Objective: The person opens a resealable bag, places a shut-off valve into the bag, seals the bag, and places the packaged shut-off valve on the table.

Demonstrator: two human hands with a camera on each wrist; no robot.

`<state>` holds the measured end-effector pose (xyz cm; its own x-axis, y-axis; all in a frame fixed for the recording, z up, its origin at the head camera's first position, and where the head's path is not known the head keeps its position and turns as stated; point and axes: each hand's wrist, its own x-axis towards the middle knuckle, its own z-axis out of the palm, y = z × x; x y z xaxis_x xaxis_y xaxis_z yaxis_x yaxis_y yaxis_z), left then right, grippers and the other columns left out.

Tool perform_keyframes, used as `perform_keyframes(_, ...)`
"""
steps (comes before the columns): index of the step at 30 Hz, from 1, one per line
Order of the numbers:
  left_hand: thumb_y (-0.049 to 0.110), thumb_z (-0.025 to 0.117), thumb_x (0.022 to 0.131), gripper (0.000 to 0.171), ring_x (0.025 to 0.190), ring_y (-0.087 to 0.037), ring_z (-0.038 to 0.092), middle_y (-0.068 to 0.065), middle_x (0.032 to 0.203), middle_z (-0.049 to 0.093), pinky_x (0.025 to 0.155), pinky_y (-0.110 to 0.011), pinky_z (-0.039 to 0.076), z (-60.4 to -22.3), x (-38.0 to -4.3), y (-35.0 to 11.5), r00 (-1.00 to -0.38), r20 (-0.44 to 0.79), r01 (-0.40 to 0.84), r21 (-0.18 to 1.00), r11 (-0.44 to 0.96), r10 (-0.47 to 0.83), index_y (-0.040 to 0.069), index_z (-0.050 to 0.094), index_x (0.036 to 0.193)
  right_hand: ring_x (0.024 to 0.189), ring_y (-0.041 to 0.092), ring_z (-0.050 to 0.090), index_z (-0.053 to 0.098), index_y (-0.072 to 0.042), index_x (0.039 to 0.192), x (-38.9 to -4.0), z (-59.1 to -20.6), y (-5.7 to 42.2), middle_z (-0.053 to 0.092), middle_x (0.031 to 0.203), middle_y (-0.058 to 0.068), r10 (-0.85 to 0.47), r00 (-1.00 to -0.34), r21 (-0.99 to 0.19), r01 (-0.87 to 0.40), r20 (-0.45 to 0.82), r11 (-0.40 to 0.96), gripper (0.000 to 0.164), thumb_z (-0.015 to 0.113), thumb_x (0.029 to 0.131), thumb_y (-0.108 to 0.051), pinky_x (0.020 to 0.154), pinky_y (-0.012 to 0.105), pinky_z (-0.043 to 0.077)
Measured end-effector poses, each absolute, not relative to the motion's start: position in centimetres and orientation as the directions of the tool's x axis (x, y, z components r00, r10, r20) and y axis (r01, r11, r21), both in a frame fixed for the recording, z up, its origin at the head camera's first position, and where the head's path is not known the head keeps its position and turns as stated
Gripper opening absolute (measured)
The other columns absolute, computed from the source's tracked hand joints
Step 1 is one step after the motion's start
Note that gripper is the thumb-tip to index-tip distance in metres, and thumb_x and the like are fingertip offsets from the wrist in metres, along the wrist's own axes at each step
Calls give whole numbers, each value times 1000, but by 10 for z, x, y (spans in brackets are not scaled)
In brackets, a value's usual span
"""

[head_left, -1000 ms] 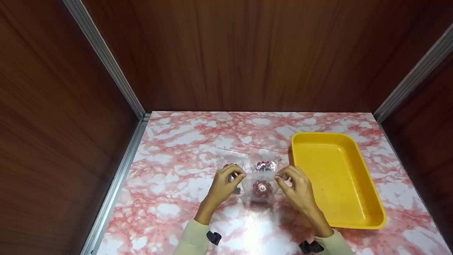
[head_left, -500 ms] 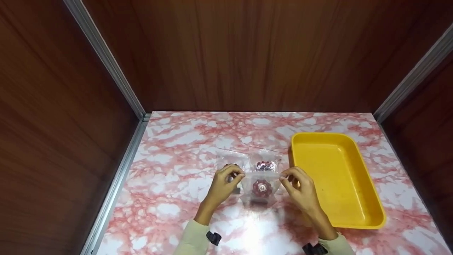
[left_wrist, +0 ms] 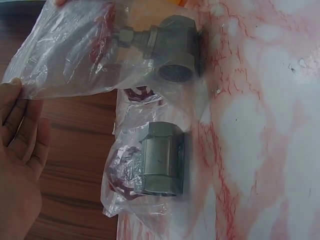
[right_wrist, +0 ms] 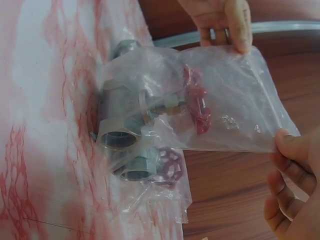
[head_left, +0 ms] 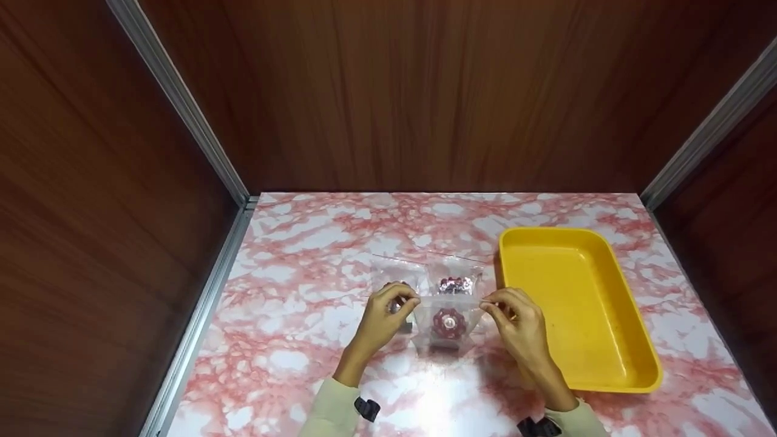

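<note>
A clear plastic bag (head_left: 425, 321) stands upright on the table with a metal valve (left_wrist: 175, 45) inside, its red handwheel (head_left: 449, 323) facing up. My left hand (head_left: 383, 315) pinches the left top corner of this bag between thumb and fingers. At the opposite top corner, my right hand (head_left: 517, 321) pinches it the same way, and the top edge is drawn straight between them. Behind it are two more bagged valves: one at the back right (head_left: 455, 284), the other at the left (left_wrist: 161, 160), partly hidden by my left hand in the head view.
A yellow tray (head_left: 637, 340) lies to the right, close beside my right hand. The table (head_left: 291, 358) has a red and white marbled top. Brown wood-grain panels (head_left: 388, 97) rise behind it and at both sides, with metal rails at the corners.
My right hand has slid a little to the right along the bag's top edge, to its corner. My left hand stays where it was. The other bagged valves have not moved.
</note>
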<state>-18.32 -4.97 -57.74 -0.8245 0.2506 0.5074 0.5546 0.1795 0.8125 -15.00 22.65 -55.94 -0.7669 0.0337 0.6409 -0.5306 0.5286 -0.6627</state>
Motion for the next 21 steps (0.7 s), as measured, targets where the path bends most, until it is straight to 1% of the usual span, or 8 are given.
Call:
perform_keyframes(3,12,74,100,8,87,-19,68,-5,96,74,76,-29,58,-579,-184,-49,-817,520,566,805,176,248,5,74,103,72,10,54,80,-7,86,-150,-561,227,73,83,2,49,-774,-685,-526,631,504,17,85,81,9,62,12,43)
perform_keyframes(6,7,75,99,4,85,-20,68,-6,95,74,74,-33,59,-580,-185,-49,-805,540,584,794,169,246,4,75,102,71,10,55,81,-9,90,-149,-563,227,73,84,3,70,-807,-735,-493,586,465,16,83,85,6,62,13,44)
perform_keyframes(10,7,75,98,4,84,-18,68,-6,95,74,73,-31,58,-581,-185,-49,-802,548,589,791,166,238,4,75,102,75,10,59,80,-8,107,-148,-569,227,73,91,6,87,-889,-831,-381,450,405,19,82,90,-1,64,16,48)
perform_keyframes(12,8,75,99,4,85,-17,67,-5,95,74,74,-29,57,-581,-185,-49,-808,541,582,795,171,233,6,75,102,82,13,62,76,-5,119,-147,-575,227,74,100,8,73,-925,-866,-317,372,387,28,82,91,-3,70,20,52)
perform_keyframes(14,9,75,99,4,85,-17,68,-5,95,75,74,-27,57,-580,-185,-49,-813,535,576,798,179,231,7,75,102,91,17,65,71,-3,130,-146,-582,226,73,108,11,37,-953,-883,-262,299,390,40,83,92,-6,80,26,56)
perform_keyframes(16,9,75,99,4,85,-18,69,-6,95,75,75,-27,58,-581,-185,-50,-815,532,573,799,182,231,7,75,102,100,24,67,63,-1,140,-144,-589,225,72,116,14,-7,-974,-897,-212,228,387,53,83,92,-8,90,36,58)
perform_keyframes(19,13,75,100,6,87,-21,70,-5,96,75,77,-28,59,-581,-184,-51,-813,532,574,799,180,236,8,75,103,113,37,68,55,-3,148,-140,-598,219,68,128,20,-57,-990,-926,-140,129,350,66,85,90,-9,97,46,60)
perform_keyframes(21,15,74,101,7,89,-20,70,-4,97,75,78,-28,59,-583,-184,-50,-813,533,575,799,177,234,9,75,104,121,44,66,52,-3,151,-138,-603,214,65,137,24,-78,-993,-940,-110,90,324,70,86,89,-10,102,53,59)
